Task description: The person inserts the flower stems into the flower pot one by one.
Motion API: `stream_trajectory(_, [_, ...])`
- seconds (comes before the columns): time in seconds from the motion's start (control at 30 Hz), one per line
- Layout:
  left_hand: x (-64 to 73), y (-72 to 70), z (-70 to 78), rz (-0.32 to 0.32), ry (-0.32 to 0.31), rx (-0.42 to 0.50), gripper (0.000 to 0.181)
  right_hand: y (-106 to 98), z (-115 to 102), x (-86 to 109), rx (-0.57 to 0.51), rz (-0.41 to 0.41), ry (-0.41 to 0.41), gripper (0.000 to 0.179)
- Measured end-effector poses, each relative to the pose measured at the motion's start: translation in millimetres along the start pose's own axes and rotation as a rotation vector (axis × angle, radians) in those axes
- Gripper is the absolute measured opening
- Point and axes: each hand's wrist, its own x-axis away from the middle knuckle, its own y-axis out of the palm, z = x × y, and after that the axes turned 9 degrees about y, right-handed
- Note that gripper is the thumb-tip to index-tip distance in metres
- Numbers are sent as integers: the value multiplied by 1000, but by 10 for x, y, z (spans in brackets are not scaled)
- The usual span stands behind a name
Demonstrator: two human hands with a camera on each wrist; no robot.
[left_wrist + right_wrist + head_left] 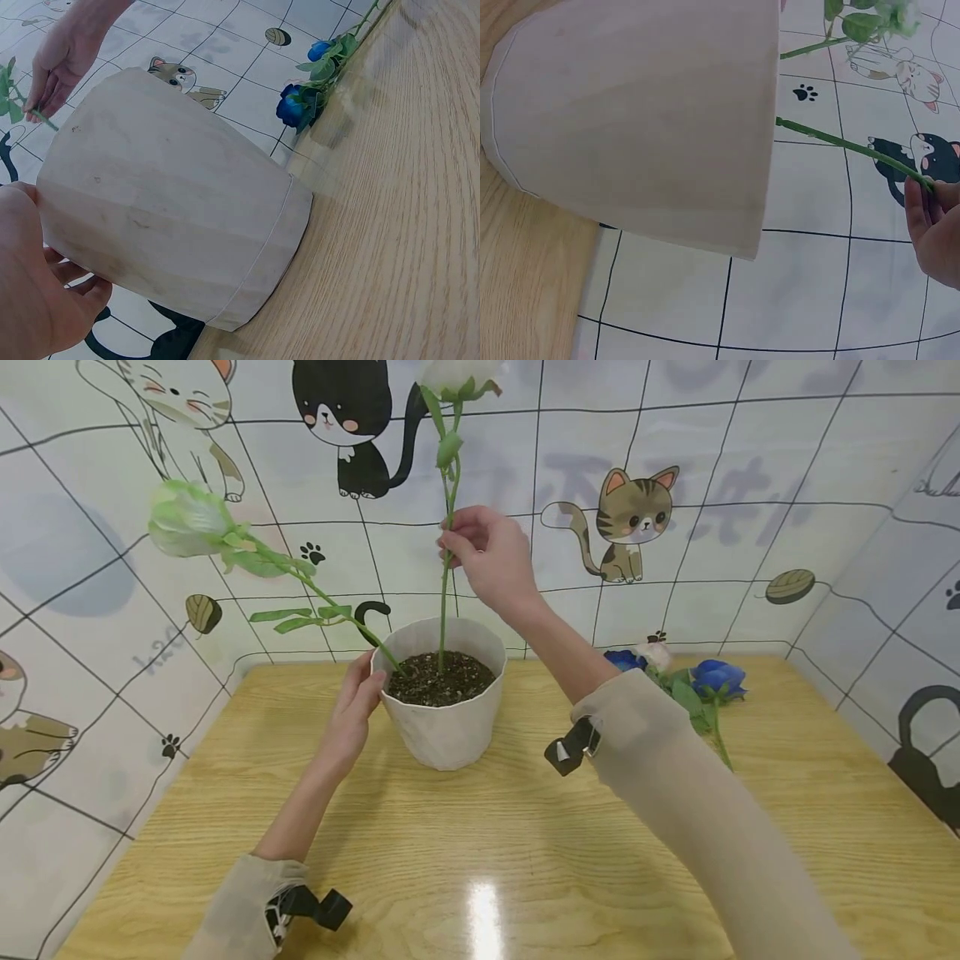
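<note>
A white flower pot [446, 735] holds dark soil [431, 687] and stands upright on the table. My left hand [352, 710] grips its left rim, the thumb at the edge and the fingers against the outer side. Between thumb and fingertips, my right hand [491, 560] pinches the green stem of a white rose [461, 381] above the pot. This stem runs nearly upright and its lower end meets the soil; the top of the bloom is cut off by the head view. Another rose [191, 518], white-green, stands in the soil and leans far to the left.
On the wooden table [450, 843], to the right behind my right forearm, lie blue roses [717, 678] and a pale pink one [654, 656]. A white wall covering [495, 468] with cartoon cats and grid lines rises behind the pot.
</note>
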Motion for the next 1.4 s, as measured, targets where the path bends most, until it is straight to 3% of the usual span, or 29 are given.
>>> stream_trajectory(0.37, [10, 4, 3, 4, -1, 8, 52, 275, 119, -74, 107, 15, -14, 16])
stream_trajectory(0.83, [-12, 5, -5, 8, 19, 24, 51, 356, 219, -106, 167, -4, 5, 15])
stream_trajectory(1.23, [-14, 6, 7, 15, 12, 22, 51, 396, 317, -121, 132, -28, 19, 14])
stream_trajectory(1.4, [-18, 13, 13, 11, 11, 21, 51, 439, 329, -140, 177, -32, -1, 14])
